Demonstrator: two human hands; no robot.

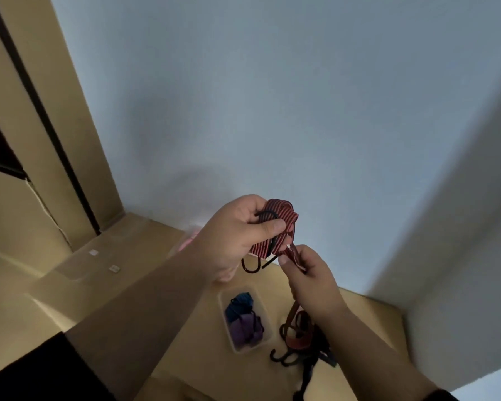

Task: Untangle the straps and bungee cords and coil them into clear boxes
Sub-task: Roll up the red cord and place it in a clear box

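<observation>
- Above the worktop, in front of a pale wall, a red-and-white striped bungee cord is held up in both hands, partly wound into a small bundle.
- The bundle is gripped by the left hand, with the thumb pressed across the loops and the fingers curled round behind them; a dark hook hangs out below the palm.
- The loose tail of the cord is pinched by the right hand, its fingers closed on the strand just below the bundle; from there the strand runs down towards the worktop.
- On the worktop below, a clear box is seen already holding a blue coil and a purple coil, and just beside it lies a tangled pile of brown and dark cords with hooks.
- The step in hand is judged to be the coiling of the striped cord.
- For the next move, the remaining tail would need to be fed round the bundle under light tension, and its far end may first have to be freed from the pile; whether it is caught there cannot be told.
</observation>
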